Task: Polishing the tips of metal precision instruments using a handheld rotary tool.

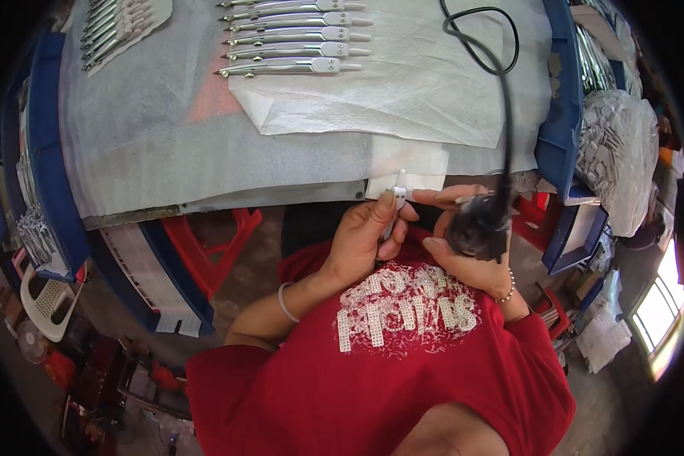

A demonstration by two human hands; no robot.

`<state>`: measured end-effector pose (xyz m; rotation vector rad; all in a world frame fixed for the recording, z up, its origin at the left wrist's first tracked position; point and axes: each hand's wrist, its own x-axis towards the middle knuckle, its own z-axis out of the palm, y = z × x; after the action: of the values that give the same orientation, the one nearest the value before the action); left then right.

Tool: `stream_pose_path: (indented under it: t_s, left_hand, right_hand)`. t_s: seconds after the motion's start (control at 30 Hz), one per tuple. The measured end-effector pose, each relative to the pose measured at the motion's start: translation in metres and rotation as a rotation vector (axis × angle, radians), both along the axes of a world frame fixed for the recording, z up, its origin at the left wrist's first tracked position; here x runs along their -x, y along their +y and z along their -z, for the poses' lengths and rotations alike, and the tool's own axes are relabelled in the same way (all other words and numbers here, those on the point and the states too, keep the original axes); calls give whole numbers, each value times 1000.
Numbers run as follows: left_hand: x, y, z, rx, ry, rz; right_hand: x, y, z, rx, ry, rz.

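L hand fingers wrapped tight round white-capped compass, cap poking up past thumb. R hand closed on black corded tool, index fingertip touching compass

Single head-worn fisheye view, looking steeply down and close over the white-padded worktable; rim darkened, edges bowed.

Glossy metal compasses, matt white fibrous cloth sheet, matt black power tool, shiny red plastic stool

Red tee w/ wrist bracelets
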<state>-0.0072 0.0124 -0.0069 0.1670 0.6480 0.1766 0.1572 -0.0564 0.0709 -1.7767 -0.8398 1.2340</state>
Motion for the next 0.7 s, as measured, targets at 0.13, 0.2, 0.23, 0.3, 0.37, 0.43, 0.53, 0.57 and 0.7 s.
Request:
stream_pose_path:
  t_s: [0.13, 0.2, 0.23, 0.3, 0.37, 0.43, 0.53, 0.57, 0.7]
  left_hand:
    - [-1, -6, 4, -45, -35, -27]
    - [-1, -10, 4, -58, -19, -53]
    - [-2, -11, 4, -70, -25, -55]
    - [-2, -13, 4, -117, -12, -58]
    - [-3, -14, 2, -149, 4, -60]
    - [-3, -13, -1, -167, 28, -63]
    - [-4, -9, -5, -175, 37, -61]
    - [-4, -8, -6, -163, 53, -31]
    - [-6, -5, -10, -169, 95, 19]
  right_hand:
    - [6, 3, 4, 2, -19, -32]
    - [6, 4, 5, 28, 60, 23]
    - [8, 5, 6, 20, 68, 53]
    - [7, 7, 8, 40, 94, 94]
    - [4, 9, 8, 55, 95, 80]
    - [3, 10, 9, 58, 98, 67]
    - [0, 8, 6, 13, 79, 40]
    - [-3, 6, 1, -13, 63, 19]
    - [-14, 5, -13, -451, 130, -70]
